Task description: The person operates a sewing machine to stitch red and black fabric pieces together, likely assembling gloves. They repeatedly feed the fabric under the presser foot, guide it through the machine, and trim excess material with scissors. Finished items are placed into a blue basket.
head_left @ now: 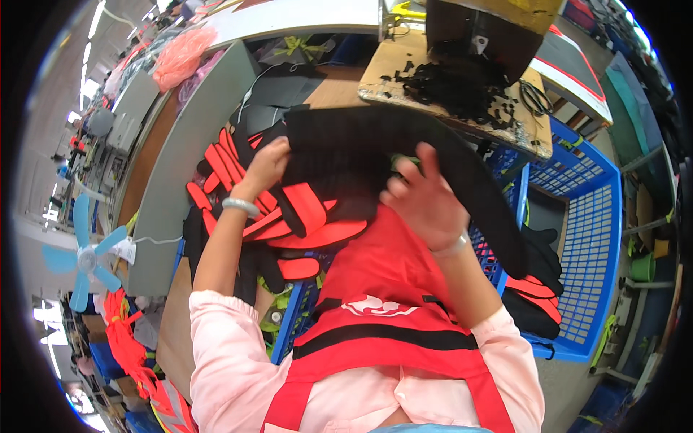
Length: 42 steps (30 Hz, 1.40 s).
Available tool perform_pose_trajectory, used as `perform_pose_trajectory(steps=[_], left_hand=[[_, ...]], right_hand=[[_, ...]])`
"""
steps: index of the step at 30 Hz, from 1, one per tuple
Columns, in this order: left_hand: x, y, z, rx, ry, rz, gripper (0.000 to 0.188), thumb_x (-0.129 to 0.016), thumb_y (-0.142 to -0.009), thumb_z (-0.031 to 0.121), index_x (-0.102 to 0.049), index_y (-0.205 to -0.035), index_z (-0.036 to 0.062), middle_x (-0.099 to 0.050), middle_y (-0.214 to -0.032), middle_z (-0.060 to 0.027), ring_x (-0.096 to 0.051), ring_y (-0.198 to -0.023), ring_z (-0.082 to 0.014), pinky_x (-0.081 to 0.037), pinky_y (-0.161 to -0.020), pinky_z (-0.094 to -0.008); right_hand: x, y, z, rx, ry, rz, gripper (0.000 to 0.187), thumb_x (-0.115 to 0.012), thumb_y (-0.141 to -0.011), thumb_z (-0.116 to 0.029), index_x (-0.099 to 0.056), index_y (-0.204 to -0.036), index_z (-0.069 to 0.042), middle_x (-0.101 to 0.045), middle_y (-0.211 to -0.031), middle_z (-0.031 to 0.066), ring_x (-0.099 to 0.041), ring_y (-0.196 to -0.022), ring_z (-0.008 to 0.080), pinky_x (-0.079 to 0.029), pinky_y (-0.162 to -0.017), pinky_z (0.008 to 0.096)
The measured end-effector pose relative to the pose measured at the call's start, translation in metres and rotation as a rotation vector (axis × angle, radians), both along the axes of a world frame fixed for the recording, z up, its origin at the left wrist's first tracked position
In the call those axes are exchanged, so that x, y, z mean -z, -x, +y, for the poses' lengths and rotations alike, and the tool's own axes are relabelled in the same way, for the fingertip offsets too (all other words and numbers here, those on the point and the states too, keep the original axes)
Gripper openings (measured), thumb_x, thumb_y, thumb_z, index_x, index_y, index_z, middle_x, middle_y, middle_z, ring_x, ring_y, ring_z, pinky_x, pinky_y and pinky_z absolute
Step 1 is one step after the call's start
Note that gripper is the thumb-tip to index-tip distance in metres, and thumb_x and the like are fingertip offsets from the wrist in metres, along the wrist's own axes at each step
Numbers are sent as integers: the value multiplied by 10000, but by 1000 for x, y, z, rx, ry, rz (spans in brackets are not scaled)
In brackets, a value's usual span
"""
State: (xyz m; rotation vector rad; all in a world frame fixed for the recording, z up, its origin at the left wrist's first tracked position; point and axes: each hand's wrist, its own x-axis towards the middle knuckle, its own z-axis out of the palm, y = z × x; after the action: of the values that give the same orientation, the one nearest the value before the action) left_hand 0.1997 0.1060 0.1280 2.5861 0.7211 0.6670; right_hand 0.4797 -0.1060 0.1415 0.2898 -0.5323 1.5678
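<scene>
Black fabric, seemingly in left hand

White tube lights shine at upper left, a pale-blue five-bladed fan below. A flat grey panel stands left of the light-brown wooden desk; beige-grey floor shows lower right.

Fan: at far left I see its pale blue blades.
Grey panel: I note it standing upright, to the right of the fan.
Pink bag: crumpled and translucent, near the panel's upper end.
Wooden board: I observe black scraps heaped on it.
Blue basket: lattice-walled, at right.
Green container: I find it beyond the basket.
Orange-red cloth: I see it below the fan.
</scene>
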Motion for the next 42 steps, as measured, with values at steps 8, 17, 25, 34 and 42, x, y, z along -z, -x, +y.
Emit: perform_pose_trajectory(steps=[8, 17, 25, 34, 42], left_hand=[[-43, -139, -139, 763, 248, 129, 237, -590, -913, 141, -502, -735, 12, -499, -783, -158, -532, -813, -340, -448, -816, -431], [-82, -228, -116, 691, 309, 86, 309, -614, -906, 234, -524, -685, 38, -473, -634, -109, -476, -630, -302, -380, -663, -362], [-71, -210, -78, 612, 952, 6, 173, -631, -921, 161, -612, -920, -11, -626, -856, -45, -561, -783, -126, -451, -697, -280], [-81, -251, -23, 503, 1133, -189, 216, -602, -966, 241, -624, -982, 26, -606, -897, 47, -532, -854, -26, -450, -773, -220], [-89, -296, 15, 191, 1293, -383, 216, -638, -942, 269, -646, -983, 57, -632, -848, 47, -577, -743, -32, -477, -673, -192]], right_hand=[[12, -92, -164, 976, 294, -16, 671, -355, -957, -531, -417, -1444, -74, -472, -1446, 114, -505, -1276, 320, -318, -1116, 485], [-21, -76, -88, 1242, 442, -1718, 259, -662, -814, -13, -663, -1069, -60, -691, -918, 152, -681, -776, 306, -528, -664, 326], [-106, -168, -46, 520, -34, -2183, 243, -746, -799, -224, -665, -951, -53, -619, -700, 147, -607, -624, 310, -476, -570, 343], [-119, -214, 16, 484, 185, -2012, 308, -724, -838, -273, -647, -949, 4, -653, -780, 75, -595, -720, 151, -475, -679, 294], [-103, -241, 58, 695, 414, -2081, 552, -770, -786, -376, -645, -1119, 46, -693, -917, 138, -644, -878, 199, -488, -802, 303]])
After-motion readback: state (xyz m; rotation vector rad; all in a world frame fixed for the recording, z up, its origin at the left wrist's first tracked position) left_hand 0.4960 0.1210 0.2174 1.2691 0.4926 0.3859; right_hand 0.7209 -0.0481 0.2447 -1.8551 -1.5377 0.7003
